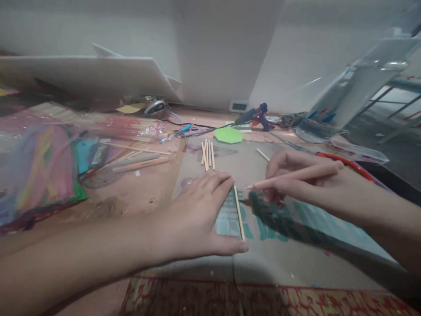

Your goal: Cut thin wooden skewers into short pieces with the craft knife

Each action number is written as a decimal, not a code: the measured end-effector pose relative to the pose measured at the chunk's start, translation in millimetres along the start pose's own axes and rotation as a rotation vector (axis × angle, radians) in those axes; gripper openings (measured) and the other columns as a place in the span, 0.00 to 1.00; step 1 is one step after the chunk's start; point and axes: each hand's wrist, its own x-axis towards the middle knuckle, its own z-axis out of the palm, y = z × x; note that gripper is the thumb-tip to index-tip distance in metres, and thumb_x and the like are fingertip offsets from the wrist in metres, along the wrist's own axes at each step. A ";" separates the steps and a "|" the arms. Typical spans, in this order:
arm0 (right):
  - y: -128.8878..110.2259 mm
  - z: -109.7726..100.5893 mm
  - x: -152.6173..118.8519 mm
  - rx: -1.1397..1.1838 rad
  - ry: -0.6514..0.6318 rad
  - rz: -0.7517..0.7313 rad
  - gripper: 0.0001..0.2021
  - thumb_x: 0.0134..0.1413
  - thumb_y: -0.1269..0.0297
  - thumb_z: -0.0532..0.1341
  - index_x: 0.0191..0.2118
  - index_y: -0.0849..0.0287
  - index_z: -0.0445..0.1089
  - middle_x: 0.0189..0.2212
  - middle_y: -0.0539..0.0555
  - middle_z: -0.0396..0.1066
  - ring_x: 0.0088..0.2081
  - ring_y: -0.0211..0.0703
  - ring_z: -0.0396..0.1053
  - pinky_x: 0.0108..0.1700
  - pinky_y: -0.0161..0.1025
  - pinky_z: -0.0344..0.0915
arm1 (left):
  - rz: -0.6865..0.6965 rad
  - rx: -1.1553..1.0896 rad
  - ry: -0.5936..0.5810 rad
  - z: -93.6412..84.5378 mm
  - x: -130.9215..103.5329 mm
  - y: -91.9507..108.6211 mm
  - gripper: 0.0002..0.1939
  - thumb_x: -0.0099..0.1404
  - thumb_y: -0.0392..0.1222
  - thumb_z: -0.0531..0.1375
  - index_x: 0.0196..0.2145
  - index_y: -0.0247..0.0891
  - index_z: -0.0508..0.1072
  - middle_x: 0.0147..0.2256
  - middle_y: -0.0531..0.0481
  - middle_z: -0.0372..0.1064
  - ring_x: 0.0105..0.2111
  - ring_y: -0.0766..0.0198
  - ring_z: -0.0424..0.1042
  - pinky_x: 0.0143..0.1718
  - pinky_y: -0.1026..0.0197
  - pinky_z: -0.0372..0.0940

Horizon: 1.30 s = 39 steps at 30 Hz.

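Observation:
My left hand (204, 215) rests low over the cardboard. Its index fingertip and thumb tip bracket the two ends of a thin wooden stick (239, 213), steadying it between them. In my right hand (292, 182) is a peach-coloured pen (302, 172), gripped with its tip pointing left, close to the stick's upper end. Whether the tip touches the stick I cannot tell. Several cut wooden sticks (207, 154) lie in a loose group beyond my left hand, and another short stick (262, 154) pokes out behind my right fingers.
Grey cardboard (269, 263) with green paint covers the work area. At the back are a blue glue gun (251, 117) with a red light, a green paper octagon (228, 135) and a large clear bottle (348, 96). Red-handled scissors (345, 164) lie right; plastic-wrapped supplies (42, 171) fill the left.

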 end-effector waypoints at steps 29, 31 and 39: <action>20.3 38.6 8.7 -0.019 0.122 -0.072 0.12 0.59 0.63 0.63 0.25 0.60 0.77 0.26 0.52 0.72 0.21 0.33 0.66 0.23 0.33 0.63 | 0.055 -0.027 0.003 1.0 3.8 -3.8 0.49 0.54 0.66 0.69 0.62 0.30 0.65 0.64 0.30 0.58 0.67 0.36 0.55 0.67 0.34 0.54; 18.5 39.3 9.9 -0.017 0.150 -0.017 0.11 0.58 0.62 0.64 0.25 0.60 0.75 0.26 0.52 0.72 0.19 0.33 0.66 0.21 0.32 0.62 | 0.058 -0.033 0.012 1.6 3.8 -4.3 0.48 0.54 0.65 0.69 0.63 0.31 0.64 0.64 0.31 0.59 0.67 0.37 0.55 0.67 0.34 0.54; 20.9 39.5 10.0 -0.020 0.141 -0.014 0.12 0.59 0.62 0.64 0.27 0.60 0.77 0.27 0.52 0.73 0.18 0.31 0.65 0.19 0.31 0.62 | 0.060 -0.052 0.020 2.1 4.3 -4.6 0.46 0.54 0.64 0.69 0.62 0.35 0.65 0.64 0.33 0.59 0.66 0.36 0.55 0.66 0.33 0.55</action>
